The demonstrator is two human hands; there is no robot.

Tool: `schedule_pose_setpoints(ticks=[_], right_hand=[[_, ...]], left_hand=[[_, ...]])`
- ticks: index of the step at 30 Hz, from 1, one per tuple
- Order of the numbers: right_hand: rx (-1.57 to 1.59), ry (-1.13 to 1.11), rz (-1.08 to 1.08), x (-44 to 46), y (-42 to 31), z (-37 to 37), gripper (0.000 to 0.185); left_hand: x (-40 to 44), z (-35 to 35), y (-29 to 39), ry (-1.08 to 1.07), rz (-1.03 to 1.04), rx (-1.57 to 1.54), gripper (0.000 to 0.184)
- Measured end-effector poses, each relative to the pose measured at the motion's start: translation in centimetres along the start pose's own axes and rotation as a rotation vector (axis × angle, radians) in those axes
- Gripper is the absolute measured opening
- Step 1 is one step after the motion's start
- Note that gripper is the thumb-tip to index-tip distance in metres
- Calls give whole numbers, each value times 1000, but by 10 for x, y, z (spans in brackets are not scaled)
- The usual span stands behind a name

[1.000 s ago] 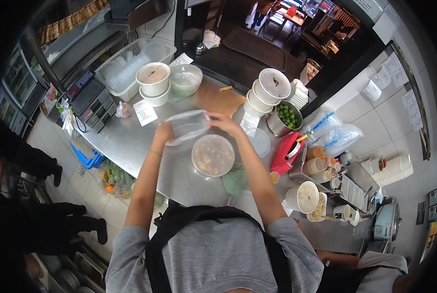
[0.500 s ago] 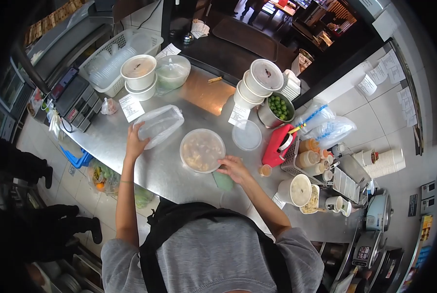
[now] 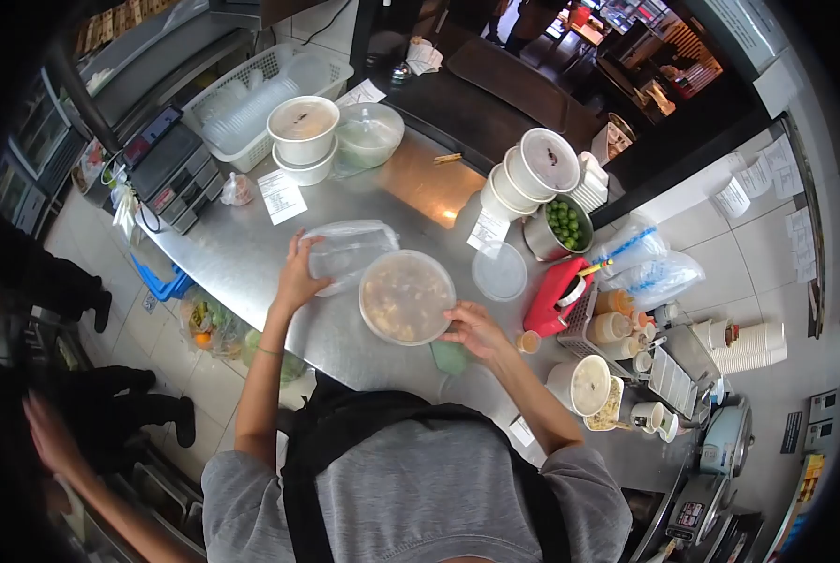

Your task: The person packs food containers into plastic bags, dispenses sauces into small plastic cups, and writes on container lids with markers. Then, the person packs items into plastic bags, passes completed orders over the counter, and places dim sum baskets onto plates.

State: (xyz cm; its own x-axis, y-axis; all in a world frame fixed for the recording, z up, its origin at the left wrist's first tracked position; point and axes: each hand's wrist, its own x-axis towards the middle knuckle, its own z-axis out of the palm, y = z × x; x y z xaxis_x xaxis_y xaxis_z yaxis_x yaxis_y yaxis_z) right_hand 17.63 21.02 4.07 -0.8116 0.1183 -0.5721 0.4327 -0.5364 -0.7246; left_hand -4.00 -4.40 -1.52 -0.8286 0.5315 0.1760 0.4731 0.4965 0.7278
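Observation:
My right hand (image 3: 473,329) grips the near right rim of a round, lidded plastic tub (image 3: 408,296) with pale brown chunky food inside. The tub is level, close above the counter or resting on it; I cannot tell which. To its left, my left hand (image 3: 301,277) has thumb and fingers spread at the near left edge of a clear plastic bag (image 3: 350,251). The bag lies loosely behind the tub and partly overlaps it. A green folded cloth (image 3: 450,357) sits below my right hand. Beyond the tub is a loose round clear lid (image 3: 500,272).
Stacked white tubs (image 3: 303,131) and a receipt (image 3: 282,196) stand at back left, more tubs (image 3: 523,174) and a pot of green limes (image 3: 564,225) at back right. Sauce bottles (image 3: 610,327) line the right. A co-worker's arm (image 3: 91,479) reaches in at lower left.
The tub and bag have come closer together, the tub now overlapping the bag. My left hand's fingers have spread, and the bag looks flatter. A co-worker's arm has appeared at lower left.

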Motion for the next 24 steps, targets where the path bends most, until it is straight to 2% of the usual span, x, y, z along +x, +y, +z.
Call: schedule_pose_setpoints(ticks=[4,7,8,11,14,17,20,23,24], right_hand=[[27,-51,38,-6,-15,14,19],[68,-39,32,1,-13,23,18],[71,-42,28,6,-13,26,18],[76,-50,6,32,5,16,15],[85,-12,-24,50,20,12,22],[12,41,-98,63,34,5,23],[-99,34,-41,60,14,0,24],[-381,358,-228,85,26,-12,15],[-500,318,-282,97,37,-23,14]], left_hand=[[-11,15,18,-126,0,-71,79],[-22,46,2,-214,107,-98,82],[-27,60,-11,-212,264,-44,90],[-35,47,20,-247,131,-388,98],[-38,58,5,-256,188,-452,102],[-36,48,11,-315,131,-456,104],[-36,32,12,-513,-139,-790,93],[-36,29,1,-595,-273,-1048,81],[-35,32,0,-616,-301,-1090,78]])
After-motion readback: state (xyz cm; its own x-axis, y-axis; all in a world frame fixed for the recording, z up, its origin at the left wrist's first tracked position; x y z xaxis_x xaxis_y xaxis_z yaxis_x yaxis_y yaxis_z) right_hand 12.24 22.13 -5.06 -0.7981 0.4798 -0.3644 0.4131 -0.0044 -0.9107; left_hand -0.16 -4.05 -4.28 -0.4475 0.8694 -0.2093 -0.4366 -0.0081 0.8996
